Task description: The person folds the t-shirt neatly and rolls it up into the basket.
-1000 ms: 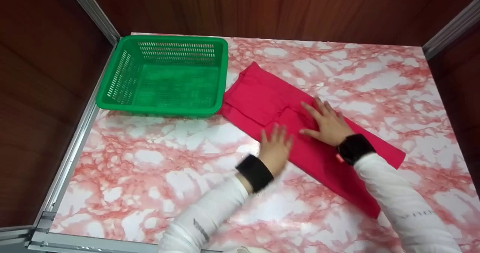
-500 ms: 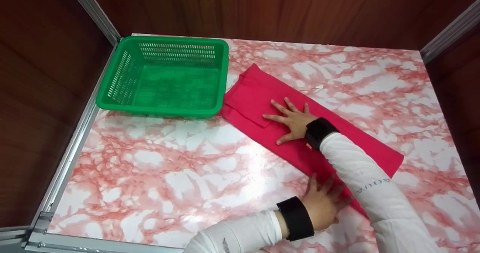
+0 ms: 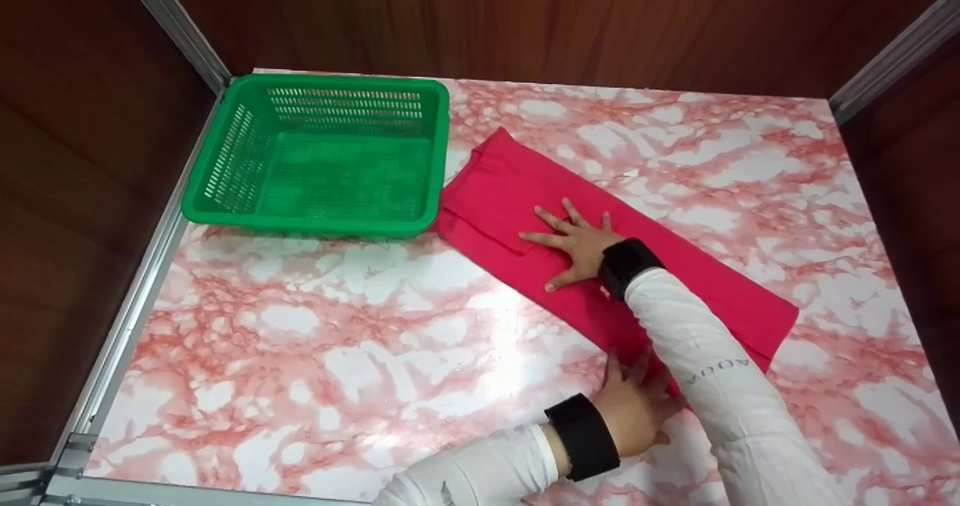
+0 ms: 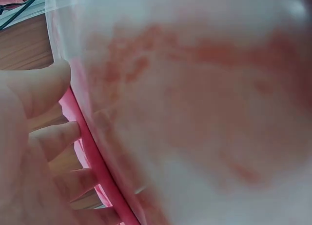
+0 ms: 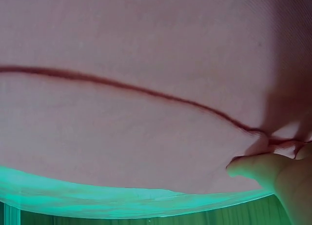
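Note:
A folded red garment (image 3: pixel 675 266) lies slantwise on the marbled tabletop, with a smaller flap folded over its far left end. My right hand (image 3: pixel 581 250) rests on its middle with fingers spread, beside the edge of the flap. My left hand (image 3: pixel 636 412) touches the near long edge of the garment, close to its lower end. In the left wrist view, the fingers (image 4: pixel 73 183) of that hand reach onto the red edge. The right sleeve covers part of the lower end. In the right wrist view, a crease in the pale-looking fabric (image 5: pixel 122 127) runs toward the thumb.
A green plastic basket (image 3: pixel 315 229) with slotted walls stands at the back left, its right side close to the garment's far end. Dark wooden panels (image 3: pixel 525 26) enclose the back and sides. A metal rail (image 3: pixel 127 303) runs along the left edge.
My left hand has slid along the near edge toward the garment's lower right end. My right hand has moved left onto the garment's middle. In the last half second both stay nearly still.

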`<state>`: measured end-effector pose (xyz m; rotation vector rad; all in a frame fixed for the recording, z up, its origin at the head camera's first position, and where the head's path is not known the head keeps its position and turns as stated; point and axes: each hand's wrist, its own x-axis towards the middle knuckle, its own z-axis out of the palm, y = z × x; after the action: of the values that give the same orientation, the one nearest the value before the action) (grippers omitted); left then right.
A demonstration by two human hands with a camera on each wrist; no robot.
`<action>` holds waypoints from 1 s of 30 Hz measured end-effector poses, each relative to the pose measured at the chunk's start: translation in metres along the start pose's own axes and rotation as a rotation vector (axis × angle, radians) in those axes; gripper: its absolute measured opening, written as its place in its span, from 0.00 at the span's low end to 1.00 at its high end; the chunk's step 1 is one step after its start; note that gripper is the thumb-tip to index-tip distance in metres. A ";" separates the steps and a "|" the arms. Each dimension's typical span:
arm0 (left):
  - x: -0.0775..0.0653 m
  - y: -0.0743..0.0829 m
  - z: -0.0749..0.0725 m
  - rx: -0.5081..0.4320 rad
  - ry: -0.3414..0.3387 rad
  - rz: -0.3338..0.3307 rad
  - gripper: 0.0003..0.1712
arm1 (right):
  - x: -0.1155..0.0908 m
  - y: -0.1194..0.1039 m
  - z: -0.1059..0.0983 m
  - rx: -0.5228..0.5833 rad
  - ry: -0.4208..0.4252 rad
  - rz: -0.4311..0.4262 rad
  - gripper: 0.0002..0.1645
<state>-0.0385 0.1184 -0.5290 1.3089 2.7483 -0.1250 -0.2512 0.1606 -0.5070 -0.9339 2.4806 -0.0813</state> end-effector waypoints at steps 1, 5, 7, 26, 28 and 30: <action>0.000 -0.001 0.000 -0.002 0.003 -0.002 0.35 | 0.000 -0.001 -0.001 0.000 0.000 0.000 0.55; -0.002 -0.004 0.001 -0.011 0.019 -0.012 0.35 | 0.002 -0.005 -0.003 0.014 0.002 0.003 0.55; -0.004 -0.005 0.001 -0.020 0.032 -0.018 0.34 | 0.004 -0.005 -0.003 0.017 0.004 0.009 0.55; 0.000 0.000 -0.006 0.054 0.105 -0.090 0.34 | 0.023 -0.004 0.000 0.041 0.033 0.194 0.57; 0.002 0.001 -0.005 0.036 0.074 -0.113 0.36 | 0.025 -0.005 0.000 0.042 0.035 0.211 0.58; 0.003 0.001 -0.003 0.026 0.050 -0.126 0.37 | 0.027 -0.006 0.000 0.048 0.033 0.228 0.58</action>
<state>-0.0398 0.1213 -0.5259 1.1591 2.8806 -0.1391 -0.2652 0.1394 -0.5169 -0.6301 2.5852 -0.0810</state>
